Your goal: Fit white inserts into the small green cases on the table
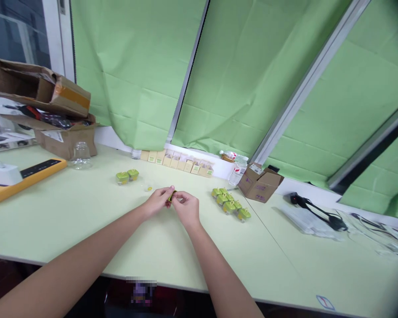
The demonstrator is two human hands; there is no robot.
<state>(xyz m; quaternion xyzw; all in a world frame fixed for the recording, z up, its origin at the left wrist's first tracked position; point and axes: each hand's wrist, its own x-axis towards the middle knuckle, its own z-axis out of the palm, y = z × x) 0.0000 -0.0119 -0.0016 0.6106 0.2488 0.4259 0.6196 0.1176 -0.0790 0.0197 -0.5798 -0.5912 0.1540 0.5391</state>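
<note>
My left hand (160, 201) and my right hand (186, 207) meet above the middle of the table. Both pinch a small yellow-green piece (171, 196) that looks like a box lid, held on edge and mostly covered by the fingers. Just left of my left hand, a small clear container (147, 187) with a yellow spot lies on the table. Farther left stand two little clear boxes with green lids (127, 176). To the right of my right hand, several more green-lidded boxes (229, 203) sit in a tight group.
A row of small beige cartons (179, 161) lines the back wall. At left are a yellow power strip (43, 169), a clear jar (81, 155) and stacked cardboard boxes (61, 137). Bottles (238, 172), an open carton (260, 183), a black headset strap (318, 213) and cables (381, 229) occupy the right.
</note>
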